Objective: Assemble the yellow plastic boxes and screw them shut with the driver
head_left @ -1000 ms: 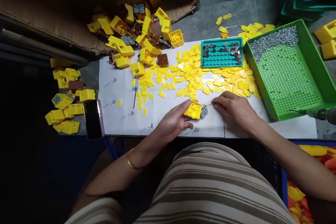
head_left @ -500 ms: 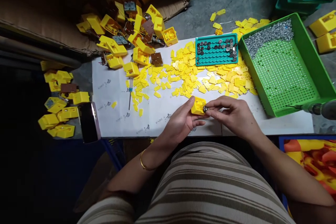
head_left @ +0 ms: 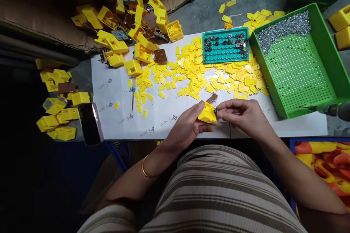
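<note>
My left hand (head_left: 188, 125) is closed around a yellow plastic housing (head_left: 207, 114), thumb on its near-left edge. A small brown circuit board (head_left: 212, 98) sticks out past the housing's far side, seemingly joined by thin wires. Between thumb and fingertips of my right hand (head_left: 243, 118) is a small dark round metal part (head_left: 216, 112), held against the housing's right side. Fingers partly cover it. Beyond the hands, several similar round parts sit in a teal tray (head_left: 217, 57), with flat yellow plastic pieces (head_left: 191, 69) spread around it.
A green basket (head_left: 294, 111) with many small screws (head_left: 287, 29) stands at right, a power screwdriver (head_left: 328, 109) by its near edge. A screwdriver (head_left: 133, 94) lies left of the yellow pieces. Yellow housings (head_left: 115, 43) are heaped by a cardboard box. A phone (head_left: 90, 123) rests at the left edge.
The yellow housing has turned in my left hand, and the brown board now shows beyond it. My right hand still holds the round part against it. The camera view has shifted slightly.
</note>
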Available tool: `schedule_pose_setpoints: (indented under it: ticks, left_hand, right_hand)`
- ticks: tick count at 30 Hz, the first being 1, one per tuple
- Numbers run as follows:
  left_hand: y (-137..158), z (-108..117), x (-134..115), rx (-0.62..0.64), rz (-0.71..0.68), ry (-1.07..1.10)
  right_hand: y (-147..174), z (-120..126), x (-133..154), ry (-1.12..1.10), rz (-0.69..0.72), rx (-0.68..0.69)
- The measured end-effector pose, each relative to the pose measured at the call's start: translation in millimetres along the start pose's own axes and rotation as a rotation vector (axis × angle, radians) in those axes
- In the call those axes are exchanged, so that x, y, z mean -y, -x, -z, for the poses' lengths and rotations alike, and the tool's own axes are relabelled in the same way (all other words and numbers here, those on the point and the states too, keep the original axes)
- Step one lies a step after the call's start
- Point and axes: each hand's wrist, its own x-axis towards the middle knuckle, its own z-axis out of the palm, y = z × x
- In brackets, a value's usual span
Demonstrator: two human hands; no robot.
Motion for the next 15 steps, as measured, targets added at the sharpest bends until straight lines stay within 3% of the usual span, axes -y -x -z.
schedule_pose_setpoints:
  ticks: [7, 15]
  left_hand:
    - [2.2, -5.9, -0.7, 0.029, -0.06, -0.024]
    - [0.9, -6.6, 2.5, -0.018, -0.069, -0.12]
  right_hand:
    - [2.3, 0.5, 3.2, 0.312, 0.208, 0.009]
    - [-1.6, 7.9, 14.2, 0.704, 0.283, 0.183]
